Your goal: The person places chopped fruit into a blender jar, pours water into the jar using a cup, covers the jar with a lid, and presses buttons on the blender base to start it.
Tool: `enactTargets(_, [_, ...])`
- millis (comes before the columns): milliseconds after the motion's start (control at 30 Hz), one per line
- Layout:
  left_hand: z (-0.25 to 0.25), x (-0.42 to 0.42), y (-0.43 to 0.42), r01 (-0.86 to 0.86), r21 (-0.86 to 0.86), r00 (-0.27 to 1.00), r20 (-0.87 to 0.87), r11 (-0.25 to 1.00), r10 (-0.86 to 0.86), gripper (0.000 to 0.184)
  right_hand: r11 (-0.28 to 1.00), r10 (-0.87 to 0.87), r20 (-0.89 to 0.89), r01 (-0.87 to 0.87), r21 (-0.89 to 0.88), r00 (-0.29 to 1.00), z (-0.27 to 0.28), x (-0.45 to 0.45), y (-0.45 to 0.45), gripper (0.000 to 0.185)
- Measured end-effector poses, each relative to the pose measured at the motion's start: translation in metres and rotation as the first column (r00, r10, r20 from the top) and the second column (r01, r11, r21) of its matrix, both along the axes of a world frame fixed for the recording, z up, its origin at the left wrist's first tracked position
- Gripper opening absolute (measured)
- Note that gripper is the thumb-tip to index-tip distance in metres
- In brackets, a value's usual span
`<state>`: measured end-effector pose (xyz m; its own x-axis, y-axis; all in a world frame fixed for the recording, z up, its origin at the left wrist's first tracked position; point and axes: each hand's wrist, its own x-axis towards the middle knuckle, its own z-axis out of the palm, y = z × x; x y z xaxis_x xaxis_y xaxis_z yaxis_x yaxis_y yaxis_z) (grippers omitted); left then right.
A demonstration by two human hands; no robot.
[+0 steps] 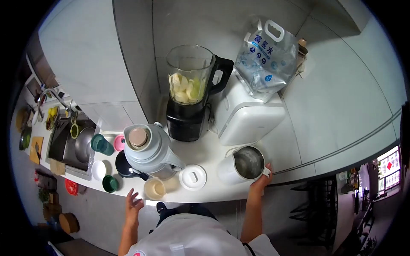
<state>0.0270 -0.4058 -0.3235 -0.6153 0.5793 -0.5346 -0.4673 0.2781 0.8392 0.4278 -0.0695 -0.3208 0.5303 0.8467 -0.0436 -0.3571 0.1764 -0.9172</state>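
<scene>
My right hand (262, 181) is closed round the handle of a white pitcher (230, 169), which stands lidless on the counter with a grey inside. My left hand (134, 204) is empty, its fingers apart, just off the counter's front edge. Nearest to it is a clear beige-tinted cup (154, 189). A round white lid (192, 177) lies between that cup and the pitcher. Behind the cup stands a pale blue thermos jug (150, 149). Pale yellow and green chunks sit in the glass jar (189, 81) of a blender with a black base (184, 121).
A white appliance (252, 119) stands behind the pitcher, with a clear water bag (269, 59) on top. Left of the thermos are a black pan (124, 164), a white bowl (98, 170), green cups (110, 184) and a sink (64, 145). A wall backs the counter.
</scene>
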Motion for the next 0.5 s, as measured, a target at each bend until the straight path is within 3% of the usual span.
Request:
enactTargets(67, [0.010,0.023,0.018,0.233,-0.095,0.906,-0.341,0.968,-0.252,0.087,1.000,0.001,-0.071,0.001,0.026,0.997,0.011,-0.008,-0.007,0.022])
enactTargets(100, [0.006,0.027,0.024,0.264,-0.064,0.912,-0.310,0.963,-0.270,0.105,0.999,0.002,-0.094,0.001,0.032,0.996,0.011,-0.008,-0.008,0.022])
enactTargets(233, [-0.015,0.044,0.044,0.287,0.011,0.891,-0.371,0.958,-0.262,0.120,0.986,0.066,0.066,-0.075,0.148,0.996,0.002,-0.008,-0.009,0.014])
enactTargets(400, [-0.026,0.054,0.059,0.212,0.114,0.911,-0.381,0.971,-0.155,0.119,0.984,0.056,0.093,-0.071,0.164,0.994,0.051,-0.028,-0.024,0.017])
enactTargets(500, [-0.027,0.054,0.064,0.229,0.190,0.898,-0.420,0.955,-0.132,0.115,0.984,0.028,0.267,-0.074,0.165,0.963,0.085,-0.032,-0.039,0.024])
